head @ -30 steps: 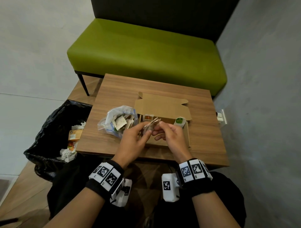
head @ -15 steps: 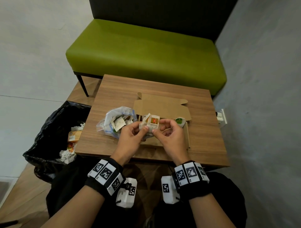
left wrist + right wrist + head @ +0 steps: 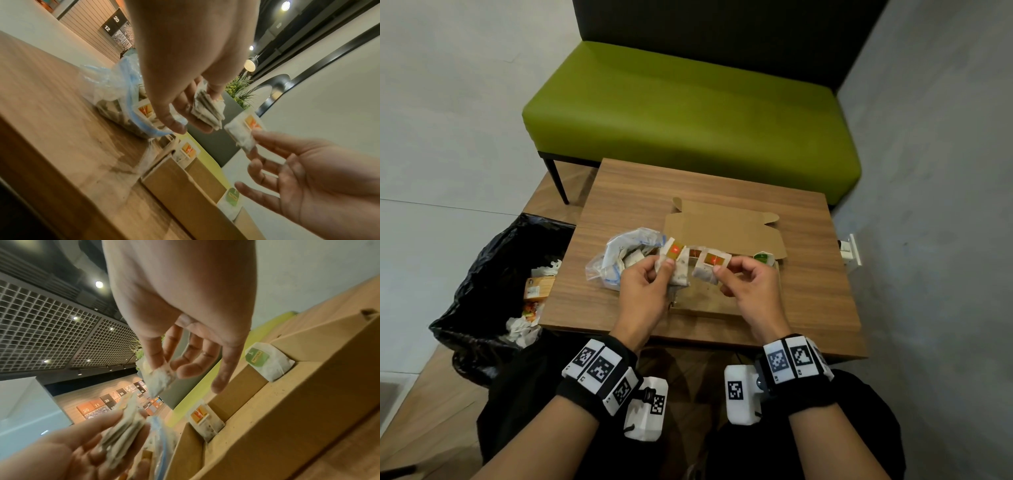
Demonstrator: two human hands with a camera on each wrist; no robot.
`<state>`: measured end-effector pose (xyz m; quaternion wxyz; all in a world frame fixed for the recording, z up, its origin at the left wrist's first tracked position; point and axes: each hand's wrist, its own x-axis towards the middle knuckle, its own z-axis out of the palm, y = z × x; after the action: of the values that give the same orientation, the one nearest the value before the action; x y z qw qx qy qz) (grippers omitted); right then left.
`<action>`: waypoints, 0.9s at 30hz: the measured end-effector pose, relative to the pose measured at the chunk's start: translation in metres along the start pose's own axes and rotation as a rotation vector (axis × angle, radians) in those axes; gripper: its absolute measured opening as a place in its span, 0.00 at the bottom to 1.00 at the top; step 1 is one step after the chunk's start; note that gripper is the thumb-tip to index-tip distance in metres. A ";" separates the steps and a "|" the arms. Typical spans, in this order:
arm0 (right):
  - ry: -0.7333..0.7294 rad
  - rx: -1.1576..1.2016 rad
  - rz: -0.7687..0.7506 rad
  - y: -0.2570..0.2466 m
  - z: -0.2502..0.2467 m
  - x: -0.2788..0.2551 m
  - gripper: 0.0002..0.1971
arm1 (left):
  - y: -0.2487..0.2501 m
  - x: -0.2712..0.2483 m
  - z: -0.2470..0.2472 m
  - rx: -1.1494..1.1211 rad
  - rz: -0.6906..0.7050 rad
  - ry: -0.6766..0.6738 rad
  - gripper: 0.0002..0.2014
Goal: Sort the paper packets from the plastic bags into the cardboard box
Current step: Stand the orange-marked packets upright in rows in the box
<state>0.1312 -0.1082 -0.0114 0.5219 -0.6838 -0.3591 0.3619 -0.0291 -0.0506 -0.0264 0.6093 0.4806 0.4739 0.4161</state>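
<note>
My left hand (image 3: pixel 666 265) grips a stack of white paper packets (image 3: pixel 676 262) above the box's left end; the same stack (image 3: pixel 207 107) shows fanned between thumb and fingers. My right hand (image 3: pixel 722 269) pinches a single orange-labelled packet (image 3: pixel 710 265) beside the stack, apart from it (image 3: pixel 244 129). Below the hands stands the open cardboard box (image 3: pixel 722 233), lid leaning back. In it stand an orange-labelled packet (image 3: pixel 199 415) and a green-labelled packet (image 3: pixel 265 360). A clear plastic bag (image 3: pixel 619 257) with more packets lies left of the box.
The wooden table (image 3: pixel 722 185) carries the box and bag. A black rubbish bag (image 3: pixel 482 281) with waste stands open at the table's left edge. A green bench (image 3: pixel 688 113) runs behind the table. A grey wall with a white socket (image 3: pixel 851 250) is close on the right.
Both hands were together on one bundle of packets. They have drawn apart: the right hand now holds one packet away from the stack left in the left hand.
</note>
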 end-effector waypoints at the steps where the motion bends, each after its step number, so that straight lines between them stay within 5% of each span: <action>1: 0.038 -0.016 0.002 0.001 -0.002 0.003 0.01 | 0.001 0.001 -0.003 -0.001 0.009 0.027 0.10; 4: 0.116 -0.089 0.018 0.006 -0.005 0.018 0.01 | 0.004 0.003 -0.012 -0.008 0.016 0.049 0.09; 10: -0.060 -0.355 0.148 0.037 0.021 0.055 0.04 | 0.007 0.002 -0.021 0.003 0.034 0.028 0.10; 19: -0.061 -0.618 0.154 0.045 0.034 0.078 0.06 | -0.001 0.000 -0.027 0.068 0.047 -0.017 0.11; 27: 0.071 -0.561 0.220 0.048 0.040 0.085 0.11 | -0.005 -0.002 -0.024 0.055 0.035 -0.042 0.09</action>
<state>0.1429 -0.0257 -0.0758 0.2825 -0.8484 -0.3502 0.2790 -0.0531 -0.0483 -0.0328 0.5983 0.5142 0.4636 0.4034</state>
